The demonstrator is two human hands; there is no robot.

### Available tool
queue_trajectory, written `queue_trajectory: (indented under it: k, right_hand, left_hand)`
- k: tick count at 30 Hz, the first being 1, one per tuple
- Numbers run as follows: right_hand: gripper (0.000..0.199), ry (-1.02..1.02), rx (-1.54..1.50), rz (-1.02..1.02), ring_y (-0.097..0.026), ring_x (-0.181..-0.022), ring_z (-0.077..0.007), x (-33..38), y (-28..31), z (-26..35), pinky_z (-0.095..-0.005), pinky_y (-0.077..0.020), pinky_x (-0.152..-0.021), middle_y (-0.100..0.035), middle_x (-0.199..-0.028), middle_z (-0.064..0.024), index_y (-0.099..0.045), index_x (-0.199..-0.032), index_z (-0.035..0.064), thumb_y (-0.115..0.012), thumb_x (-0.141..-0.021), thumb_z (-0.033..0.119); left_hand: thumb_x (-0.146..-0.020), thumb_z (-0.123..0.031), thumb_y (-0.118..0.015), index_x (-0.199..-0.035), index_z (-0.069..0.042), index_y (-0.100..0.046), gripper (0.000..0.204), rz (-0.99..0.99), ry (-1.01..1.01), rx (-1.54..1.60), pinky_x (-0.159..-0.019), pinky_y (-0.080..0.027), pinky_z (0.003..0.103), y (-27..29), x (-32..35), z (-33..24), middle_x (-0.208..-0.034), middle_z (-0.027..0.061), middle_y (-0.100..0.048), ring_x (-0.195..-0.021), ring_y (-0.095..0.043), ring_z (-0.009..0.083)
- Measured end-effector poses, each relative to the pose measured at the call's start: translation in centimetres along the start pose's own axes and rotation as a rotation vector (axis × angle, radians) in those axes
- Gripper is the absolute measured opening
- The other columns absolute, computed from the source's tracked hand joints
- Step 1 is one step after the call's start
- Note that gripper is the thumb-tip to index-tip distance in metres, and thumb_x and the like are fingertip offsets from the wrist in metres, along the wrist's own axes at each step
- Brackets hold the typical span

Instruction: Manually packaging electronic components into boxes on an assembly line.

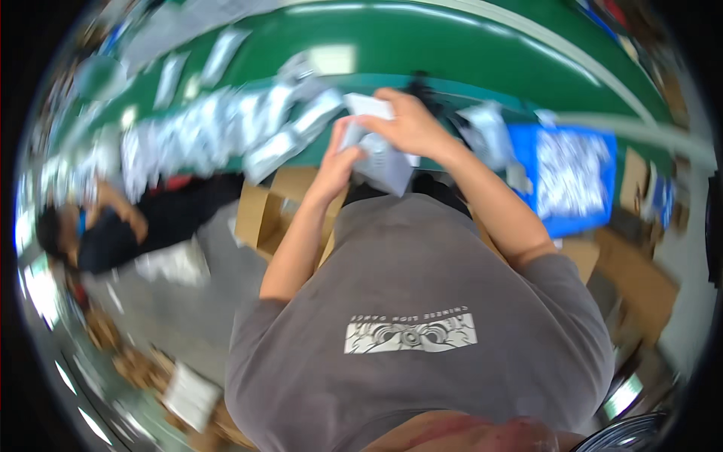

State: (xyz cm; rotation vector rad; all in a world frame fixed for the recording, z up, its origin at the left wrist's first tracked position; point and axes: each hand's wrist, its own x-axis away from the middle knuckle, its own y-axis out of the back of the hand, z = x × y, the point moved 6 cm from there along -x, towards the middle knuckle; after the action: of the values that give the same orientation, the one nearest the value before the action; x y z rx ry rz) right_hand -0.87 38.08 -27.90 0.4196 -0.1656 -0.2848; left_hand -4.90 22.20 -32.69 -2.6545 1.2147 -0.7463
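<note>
A small pale grey-white box [388, 169] is held up in front of my chest, at the near edge of the green table. My left hand [337, 167] grips its left side, thumb across the face toward me. From the right, my right hand [410, 124] reaches over the box's far end, its fingers closed at a white flap or card [367, 105]. Whether that white piece is part of the box I cannot tell. Motion blur hides the finger details and what is inside the box.
Many clear-wrapped packets [218, 120] line the green table [422, 45] to the left. A blue bin [523, 192] of silvery packets stands right, beside another plastic-wrapped item [488, 132]. An open cardboard box [256, 211] sits below the edge. A co-worker [113, 237] works at far left.
</note>
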Motion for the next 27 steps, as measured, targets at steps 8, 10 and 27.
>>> queue_trajectory:
  k: [8, 10, 27]
  right_hand:
    - [0.033, -0.155, -0.682, -0.138, -0.069, -0.081, -0.0214, 11.5, 20.6, -9.7, -0.034, -0.0609, -0.072, -0.07, -0.098, -0.014, -0.066, -0.111, -0.0001, -0.057, -0.099, 0.03]
    - [0.025, -0.364, -0.41, -0.627, -0.07, -0.08, -0.0201, 18.4, 31.3, -18.3, -0.033, -0.06, -0.06, -0.069, -0.09, -0.0111, -0.067, -0.106, 0.0012, -0.057, -0.097, 0.023]
    - [0.027, -0.417, 0.936, -0.454, -0.067, -0.085, -0.0369, 29.9, 38.6, -41.9, -0.0483, -0.0508, -0.074, -0.068, -0.093, -0.0195, -0.064, -0.105, 0.0045, -0.07, -0.088, 0.025]
  left_hand:
    - [-0.084, 0.002, -0.062, -0.155, 0.002, -0.024, 0.081, 0.24, 0.336, -0.071, -0.106, -0.042, 0.037, -8.9, -2.2, 3.2, -0.142, 0.0129, -0.05, -0.127, -0.053, 0.0245]
    - [-0.086, 0.0, -0.066, -0.156, 0.004, -0.02, 0.084, 0.221, 0.391, -0.15, -0.106, -0.042, 0.037, -9.7, -2.6, 3.3, -0.144, 0.0143, -0.049, -0.125, -0.054, 0.0257]
    - [-0.079, -0.019, -0.074, -0.142, 0.009, -0.044, 0.075, -0.088, 0.398, -0.747, -0.076, -0.054, 0.032, -17.2, -2.6, 4.3, -0.107, 0.0213, -0.07, -0.091, -0.069, 0.0267]
